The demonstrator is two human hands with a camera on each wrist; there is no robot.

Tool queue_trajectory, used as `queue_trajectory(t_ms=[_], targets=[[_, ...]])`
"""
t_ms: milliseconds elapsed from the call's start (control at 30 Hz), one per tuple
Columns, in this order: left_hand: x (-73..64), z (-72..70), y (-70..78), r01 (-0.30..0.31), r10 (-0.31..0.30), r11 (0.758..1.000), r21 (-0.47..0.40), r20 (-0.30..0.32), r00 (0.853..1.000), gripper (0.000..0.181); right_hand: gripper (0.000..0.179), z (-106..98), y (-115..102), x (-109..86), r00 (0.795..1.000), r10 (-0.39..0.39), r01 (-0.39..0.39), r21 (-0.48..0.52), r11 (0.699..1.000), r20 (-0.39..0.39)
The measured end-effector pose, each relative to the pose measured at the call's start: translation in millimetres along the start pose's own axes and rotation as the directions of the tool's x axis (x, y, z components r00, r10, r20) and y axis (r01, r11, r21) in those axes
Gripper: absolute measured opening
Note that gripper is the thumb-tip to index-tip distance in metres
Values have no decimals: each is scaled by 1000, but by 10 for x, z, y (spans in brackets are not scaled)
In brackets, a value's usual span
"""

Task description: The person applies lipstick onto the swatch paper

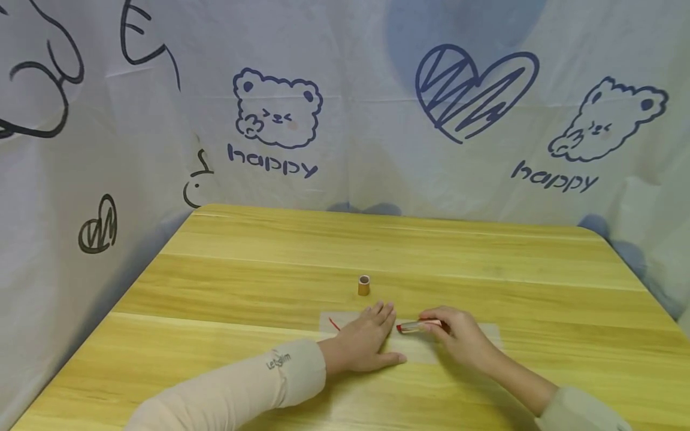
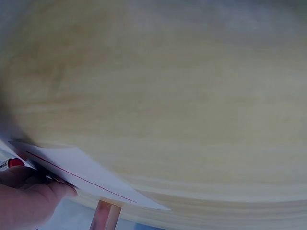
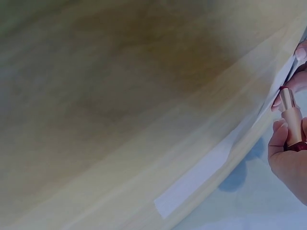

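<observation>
Glossy lipstick and cap, matt paper, wood grain and cloth.
The lipstick's case looks like smooth, polished metal; the cap, beyond the paper, has a coppery sheen, metal or metallised plastic. The paper looks thin and smooth. The tabletop shows smooth wood grain with a soft shine. The far backdrop is creased, matt cloth; the left sleeve is matt fabric.

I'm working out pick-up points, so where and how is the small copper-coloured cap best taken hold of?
Likely best: pinch the cap by its outer side wall, thumb and finger opposite each other, coming from above. It stands upright, a short, narrow tube with its open end up, and the left hand lies palm down on its near side.
</observation>
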State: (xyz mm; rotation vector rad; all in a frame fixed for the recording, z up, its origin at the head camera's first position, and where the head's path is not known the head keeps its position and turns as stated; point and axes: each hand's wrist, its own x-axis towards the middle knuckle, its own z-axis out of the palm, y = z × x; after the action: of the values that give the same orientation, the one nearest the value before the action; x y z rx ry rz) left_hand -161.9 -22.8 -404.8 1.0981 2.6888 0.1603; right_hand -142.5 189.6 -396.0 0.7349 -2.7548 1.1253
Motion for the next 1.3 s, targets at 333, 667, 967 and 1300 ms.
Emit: queue_trajectory(t_ms=[333,667,967,1300], targets=[[19,31,-9,-2,2,999,38,0,1000,81,20,2,-43,16,1000,0,0,-23,1000,18],[16,8,13,-1,1,998,67,7,1000,80,21,-19,-73,27,999,-9,11,-27,1000,47],[15,-15,22,-11,10,995,98,8,1000,79,20,-27,-89,47,998,-46,50,-69,996,53],[27,-8,24,1,-4,995,96,28,1000,80,18,-30,-104,56,995,-86,92,-108,990,59]])
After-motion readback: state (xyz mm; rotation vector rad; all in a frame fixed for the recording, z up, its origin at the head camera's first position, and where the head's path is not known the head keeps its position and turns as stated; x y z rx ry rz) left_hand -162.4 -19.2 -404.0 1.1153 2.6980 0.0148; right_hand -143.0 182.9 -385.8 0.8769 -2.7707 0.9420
